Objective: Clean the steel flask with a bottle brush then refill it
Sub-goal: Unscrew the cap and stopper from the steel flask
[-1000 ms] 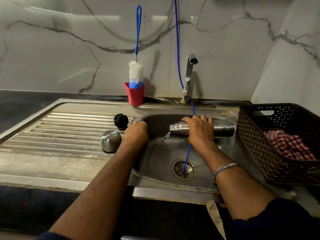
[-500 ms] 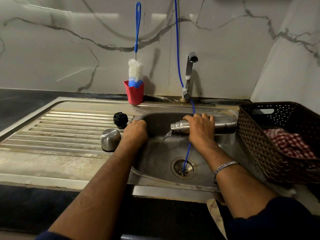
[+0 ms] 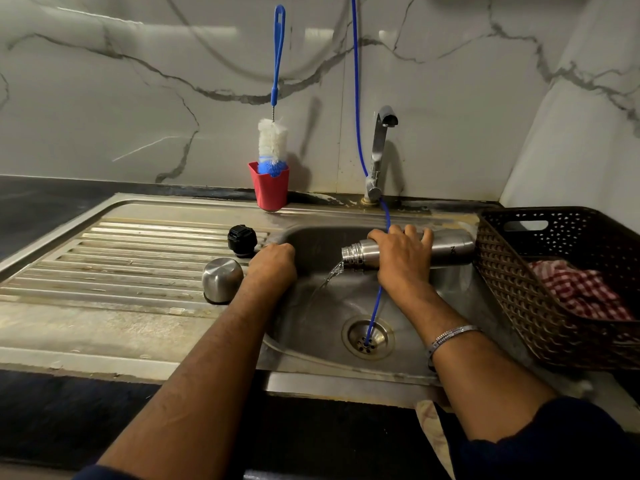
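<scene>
Emptying step: right hand (image 3: 403,261) grips steel flask (image 3: 450,250) sideways over sink (image 3: 450,292) basin, left hand (image 3: 273,263) curled on basin's left rim; tip mouth lower to drain fully.

Steel flask (image 3: 450,249): brushed metal, satin sheen. Steel cup lid (image 3: 221,279): same brushed finish. Stopper (image 3: 242,240): matt black plastic. Sink (image 3: 311,323): stainless steel, dull, stained; drainboard (image 3: 121,265) ribbed, with scale marks. Bottle brush (image 3: 272,140): blue plastic handle, white bristles. Basket (image 3: 512,271): dark perforated plastic. Cloth (image 3: 581,292): checked red-and-white fabric. Wall (image 3: 138,98): glossy veined marble.
</scene>
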